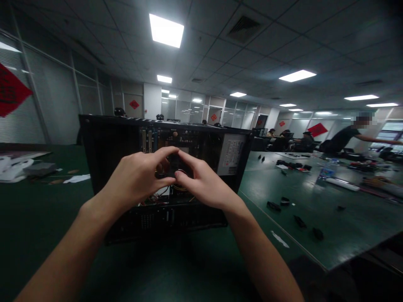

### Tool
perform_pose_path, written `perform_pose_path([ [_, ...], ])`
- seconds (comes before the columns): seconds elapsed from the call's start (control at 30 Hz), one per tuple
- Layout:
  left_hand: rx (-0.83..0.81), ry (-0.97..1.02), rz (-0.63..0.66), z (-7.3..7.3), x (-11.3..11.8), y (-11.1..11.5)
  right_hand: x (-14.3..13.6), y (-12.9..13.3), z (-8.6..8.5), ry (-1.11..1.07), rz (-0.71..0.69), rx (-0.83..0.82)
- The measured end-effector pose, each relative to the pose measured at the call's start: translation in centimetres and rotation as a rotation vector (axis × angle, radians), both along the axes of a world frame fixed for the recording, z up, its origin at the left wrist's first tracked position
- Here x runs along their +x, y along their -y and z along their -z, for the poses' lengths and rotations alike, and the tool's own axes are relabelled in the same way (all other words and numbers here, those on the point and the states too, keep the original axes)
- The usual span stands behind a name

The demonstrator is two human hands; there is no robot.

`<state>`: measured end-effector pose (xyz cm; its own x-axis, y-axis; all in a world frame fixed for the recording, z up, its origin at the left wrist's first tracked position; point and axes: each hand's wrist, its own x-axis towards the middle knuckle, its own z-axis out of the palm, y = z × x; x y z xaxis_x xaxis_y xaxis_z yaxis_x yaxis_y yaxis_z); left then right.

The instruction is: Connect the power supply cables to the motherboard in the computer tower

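Observation:
Before me on the green tabletop [176,272] stands a black computer case [147,224], its open side turned towards me. Inside it a motherboard [195,144] with memory slots [146,140] is partly visible, and a labelled power supply [232,154] sits at the upper right. My left hand [135,174] and my right hand [206,182] are raised in front of this opening. Their index fingertips meet above and their thumbs meet below, forming a ring. Each thumb stands apart from its index finger, and I see nothing held. The hands hide the middle of the board.
Several small black parts [300,221] and a white paper scrap [279,239] lie on the right-hand table. A clear bottle [326,173] stands farther back. At left are white bags [14,169] and a grey block [40,168]. A person [341,136] leans over the far right.

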<state>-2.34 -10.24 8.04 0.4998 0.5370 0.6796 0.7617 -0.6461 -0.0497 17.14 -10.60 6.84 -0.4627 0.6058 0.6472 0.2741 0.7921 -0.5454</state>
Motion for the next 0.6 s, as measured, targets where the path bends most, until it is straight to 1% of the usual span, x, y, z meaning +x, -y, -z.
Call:
perform_pose_path([
  [0.1,0.004,0.033,0.037,0.2,0.3,-0.3,0.2,-0.2,0.1,0.012,0.011,0.001],
  [0.23,0.002,0.094,0.107,0.5,0.6,-0.9,0.5,-0.5,0.4,0.001,0.033,-0.038],
  [0.4,-0.058,0.018,0.197,0.4,0.2,-1.2,0.4,0.0,0.7,0.029,0.049,-0.075],
  [0.5,-0.073,-0.005,0.194,0.2,-0.5,-1.4,0.7,-0.6,0.6,0.069,0.000,-0.039],
  [0.6,-0.107,-0.010,0.183,0.0,-1.3,-1.8,1.5,-2.5,0.7,0.108,-0.072,0.064],
])
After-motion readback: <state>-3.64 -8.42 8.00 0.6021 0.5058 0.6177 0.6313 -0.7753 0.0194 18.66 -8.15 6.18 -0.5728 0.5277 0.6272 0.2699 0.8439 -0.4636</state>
